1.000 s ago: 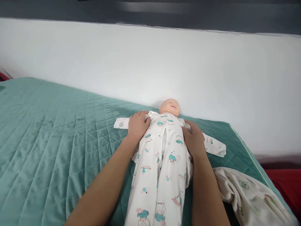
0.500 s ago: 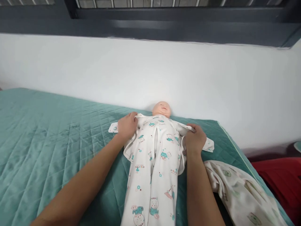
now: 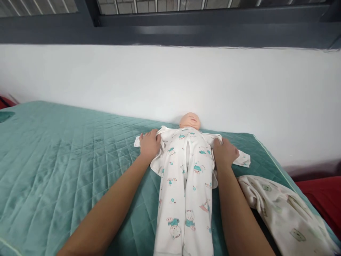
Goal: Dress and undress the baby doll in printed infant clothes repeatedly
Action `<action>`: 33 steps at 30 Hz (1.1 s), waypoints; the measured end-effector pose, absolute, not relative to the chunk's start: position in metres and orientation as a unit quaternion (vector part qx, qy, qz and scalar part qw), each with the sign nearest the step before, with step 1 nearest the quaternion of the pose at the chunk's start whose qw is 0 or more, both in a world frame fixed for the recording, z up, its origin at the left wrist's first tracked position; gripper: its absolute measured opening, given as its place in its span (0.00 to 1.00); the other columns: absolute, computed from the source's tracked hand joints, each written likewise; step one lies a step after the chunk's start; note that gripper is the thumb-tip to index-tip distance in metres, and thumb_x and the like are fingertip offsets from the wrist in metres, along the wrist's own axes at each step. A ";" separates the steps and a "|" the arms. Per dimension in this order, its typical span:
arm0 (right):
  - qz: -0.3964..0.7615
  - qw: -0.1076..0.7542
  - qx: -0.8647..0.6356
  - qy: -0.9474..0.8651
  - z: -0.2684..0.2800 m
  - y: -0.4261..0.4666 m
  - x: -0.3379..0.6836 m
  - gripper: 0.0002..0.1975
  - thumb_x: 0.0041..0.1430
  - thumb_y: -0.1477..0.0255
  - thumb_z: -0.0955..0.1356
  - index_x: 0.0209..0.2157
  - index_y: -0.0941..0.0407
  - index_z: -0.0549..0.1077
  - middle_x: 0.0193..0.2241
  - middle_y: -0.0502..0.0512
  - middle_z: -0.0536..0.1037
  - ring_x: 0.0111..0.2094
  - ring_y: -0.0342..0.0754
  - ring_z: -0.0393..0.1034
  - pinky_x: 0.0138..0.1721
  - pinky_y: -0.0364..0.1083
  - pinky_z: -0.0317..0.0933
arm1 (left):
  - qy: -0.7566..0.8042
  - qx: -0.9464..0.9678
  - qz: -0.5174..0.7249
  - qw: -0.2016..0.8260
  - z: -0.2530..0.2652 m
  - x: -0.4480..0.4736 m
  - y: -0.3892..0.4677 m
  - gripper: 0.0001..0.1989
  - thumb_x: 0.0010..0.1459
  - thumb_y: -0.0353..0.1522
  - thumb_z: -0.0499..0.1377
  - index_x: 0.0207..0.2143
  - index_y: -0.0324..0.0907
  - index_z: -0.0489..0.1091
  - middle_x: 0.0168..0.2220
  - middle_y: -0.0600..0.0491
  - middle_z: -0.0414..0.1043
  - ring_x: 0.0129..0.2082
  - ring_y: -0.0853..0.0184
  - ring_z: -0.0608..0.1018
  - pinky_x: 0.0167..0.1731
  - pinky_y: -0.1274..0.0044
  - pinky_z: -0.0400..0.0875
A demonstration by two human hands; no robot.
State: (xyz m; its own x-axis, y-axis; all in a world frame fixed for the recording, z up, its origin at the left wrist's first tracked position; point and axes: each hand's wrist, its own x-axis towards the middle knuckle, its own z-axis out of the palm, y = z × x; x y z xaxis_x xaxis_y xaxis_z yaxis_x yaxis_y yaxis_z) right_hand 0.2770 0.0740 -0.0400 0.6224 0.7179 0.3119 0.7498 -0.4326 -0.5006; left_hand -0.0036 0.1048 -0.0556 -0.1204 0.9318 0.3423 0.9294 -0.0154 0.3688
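A baby doll (image 3: 190,121) lies face up with its head close to the wall. White baby trousers (image 3: 173,192) with teal animal prints are spread lengthwise over its front, legs toward me. Beneath them is a matching white baby shirt (image 3: 157,165), its sleeves stretched out to both sides. My left hand (image 3: 150,144) is closed on the shirt near the left shoulder; the sleeve end sticks out beyond it. On the other side, my right hand (image 3: 225,153) is closed on the shirt's right sleeve, whose cuff (image 3: 243,159) shows past my fingers. My fingertips are partly hidden by the cloth.
Everything lies on a teal quilted bedspread (image 3: 80,160). A crumpled cream printed cloth (image 3: 290,217) rests at the lower right, beside my right forearm. Behind stands a white wall (image 3: 160,81) below a dark window frame (image 3: 186,33). Something red (image 3: 322,195) is beyond the bed's right edge.
The view has shifted, so the doll and clothes sit farther right. My hands stay at the shirt's sleeves; the lifted sleeve edges look lower, and my right hand's grip has shifted slightly.
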 end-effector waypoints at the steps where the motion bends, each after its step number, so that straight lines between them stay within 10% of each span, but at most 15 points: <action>1: -0.035 0.293 -0.848 -0.441 -0.039 0.074 0.277 0.22 0.64 0.63 0.58 0.46 0.59 0.76 0.39 0.65 0.80 0.48 0.60 0.71 0.56 0.59 0.53 | 0.700 0.665 0.260 0.006 -0.055 -0.004 0.105 0.17 0.67 0.36 0.46 0.51 0.45 0.69 0.48 0.45 0.78 0.51 0.55 0.76 0.63 0.57 0.52; 12: 0.046 0.133 -0.827 -0.544 -0.010 0.104 0.316 0.13 0.58 0.75 0.63 0.37 0.61 0.78 0.39 0.74 0.78 0.41 0.63 0.74 0.41 0.60 0.63 | 0.688 0.671 0.276 0.014 -0.053 -0.005 0.103 0.16 0.67 0.36 0.47 0.50 0.43 0.70 0.47 0.45 0.78 0.52 0.55 0.75 0.63 0.57 0.51; 29: -0.054 0.387 -0.621 -0.679 -0.009 0.065 0.275 0.19 0.61 0.70 0.60 0.52 0.59 0.69 0.54 0.64 0.71 0.58 0.57 0.63 0.59 0.55 0.56 | 0.670 0.686 0.283 0.025 -0.053 -0.005 0.102 0.18 0.68 0.40 0.48 0.53 0.44 0.68 0.51 0.44 0.76 0.55 0.55 0.74 0.64 0.56 0.50; 33: -0.018 0.320 -0.519 -0.793 0.024 0.072 0.212 0.15 0.65 0.71 0.60 0.49 0.56 0.70 0.50 0.60 0.74 0.55 0.54 0.65 0.56 0.52 0.58 | 0.674 0.682 0.283 0.016 -0.053 -0.003 0.102 0.18 0.67 0.39 0.48 0.53 0.44 0.68 0.49 0.45 0.77 0.54 0.55 0.74 0.63 0.58 0.52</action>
State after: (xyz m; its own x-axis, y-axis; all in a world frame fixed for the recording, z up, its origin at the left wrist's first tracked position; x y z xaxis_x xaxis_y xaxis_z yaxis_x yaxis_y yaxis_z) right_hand 0.2118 0.0724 0.0243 -0.2577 0.8106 0.5259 0.8338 0.4616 -0.3030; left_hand -0.0032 0.1021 -0.0529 -0.0681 0.9290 0.3638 0.9106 -0.0911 0.4031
